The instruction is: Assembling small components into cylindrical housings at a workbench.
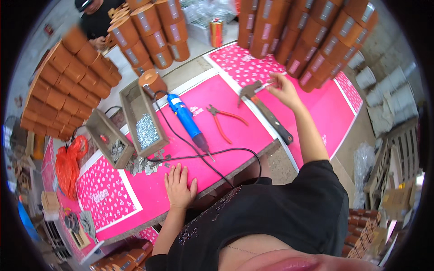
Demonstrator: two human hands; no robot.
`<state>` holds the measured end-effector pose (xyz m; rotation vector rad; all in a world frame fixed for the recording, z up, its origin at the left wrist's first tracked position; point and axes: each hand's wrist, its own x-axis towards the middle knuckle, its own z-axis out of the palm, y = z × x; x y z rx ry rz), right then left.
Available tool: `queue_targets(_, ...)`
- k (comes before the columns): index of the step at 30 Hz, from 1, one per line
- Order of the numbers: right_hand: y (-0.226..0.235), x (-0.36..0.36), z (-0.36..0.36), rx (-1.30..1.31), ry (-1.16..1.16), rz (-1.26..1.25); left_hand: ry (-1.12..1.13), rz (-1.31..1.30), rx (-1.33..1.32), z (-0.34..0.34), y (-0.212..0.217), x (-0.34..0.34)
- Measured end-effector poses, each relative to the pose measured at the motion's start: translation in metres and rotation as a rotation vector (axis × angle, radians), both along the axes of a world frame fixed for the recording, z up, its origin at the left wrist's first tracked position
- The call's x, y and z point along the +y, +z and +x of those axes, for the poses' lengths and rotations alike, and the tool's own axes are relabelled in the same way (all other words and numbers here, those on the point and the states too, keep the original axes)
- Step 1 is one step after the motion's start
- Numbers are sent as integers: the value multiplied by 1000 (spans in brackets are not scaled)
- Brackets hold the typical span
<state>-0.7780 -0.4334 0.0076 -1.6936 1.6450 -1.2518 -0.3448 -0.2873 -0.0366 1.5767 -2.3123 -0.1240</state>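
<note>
My left hand (180, 186) lies flat near the front edge of the pink-covered table (217, 165), fingers stretched out, holding nothing. Close to its fingertips are small flat metal plates (145, 166). My right hand (284, 91) is raised above the right side, thumb and forefinger pinched together; what lies between them is too small to make out. Just left of it rests a claw hammer (266, 110) with a dark handle. Between my hands lie red-handled cutting pliers (226, 117) and a blue electric screwdriver (186, 118) with a black cord.
One wooden box (163, 139) holds silvery screws; another (100, 132) holds metal plates. Tall stacks of brown cylinders (312, 40) with metal plates stand at the back, more (72, 86) at left. A red can (216, 32), an orange bag (70, 167) and another person (101, 18) are also visible.
</note>
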Motion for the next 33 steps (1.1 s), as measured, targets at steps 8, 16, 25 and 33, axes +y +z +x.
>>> queue_targets(8, -44, 165, -37, 121, -633, 134, -56, -83, 29, -2, -11, 1)
queue_targets(16, -123, 192, -29, -133, -744, -106, -8, -101, 146, 13, -16, 12)
queue_targets(25, -131, 179, -49, -224, -752, -259, 55, 21, 479, 29, -19, 31)
queue_targets(33, -35, 163, 22, -576, -543, -278, 166, 99, 906, 40, -39, 32)
